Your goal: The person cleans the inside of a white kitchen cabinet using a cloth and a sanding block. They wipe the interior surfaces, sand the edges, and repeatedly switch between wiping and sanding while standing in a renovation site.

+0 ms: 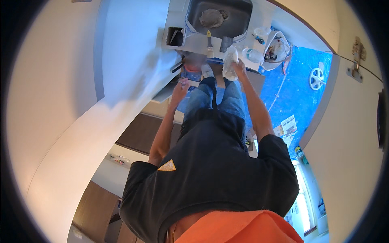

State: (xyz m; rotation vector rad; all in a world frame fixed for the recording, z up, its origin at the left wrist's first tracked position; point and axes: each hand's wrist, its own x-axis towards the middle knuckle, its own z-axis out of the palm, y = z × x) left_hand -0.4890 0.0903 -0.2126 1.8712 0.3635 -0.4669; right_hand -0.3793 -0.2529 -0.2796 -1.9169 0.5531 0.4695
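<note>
My right hand (240,68) grips a crumpled white cloth (230,60), possibly a paper towel, just in front of the counter's edge. To the left and lower, my left hand (182,86) is closed, its fingers pinched at one end of a pale flat strip (193,83); what kind of thing the strip is, I cannot make out. Beyond both hands, a flat paintbrush (209,43) with a yellow-tipped handle lies across the counter's front edge. A dark grey block (226,43) sits beside it, close to the cloth.
A dark sink (239,16) holds a crumpled greyish cloth (211,18). Right of it, a clear plastic bottle (253,55) lies near an open bag (276,50) of items. Blue sheeting (298,93) covers the floor, with a white wheel-shaped object (316,78) on it. White walls rise at both sides.
</note>
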